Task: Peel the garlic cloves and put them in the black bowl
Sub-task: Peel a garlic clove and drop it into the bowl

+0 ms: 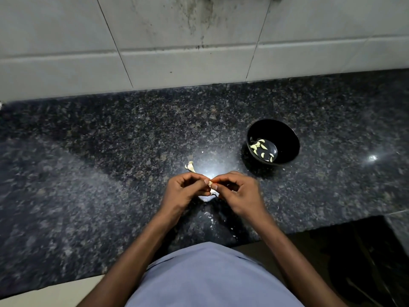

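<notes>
Head view: the left hand (187,191) and the right hand (235,192) meet above the dark speckled countertop (88,173), fingers curled, both pinching one garlic cloves piece (210,183) between the fingertips. The black bowl (285,134) stands on the counter to the right of and beyond the hands, well apart, with peeled cloves (262,149) lying inside. A small cluster of garlic (190,166) lies just beyond the left hand. White skin (209,197) lies under the hands.

Plain light-blue shirt (210,278), bare forearms
</notes>
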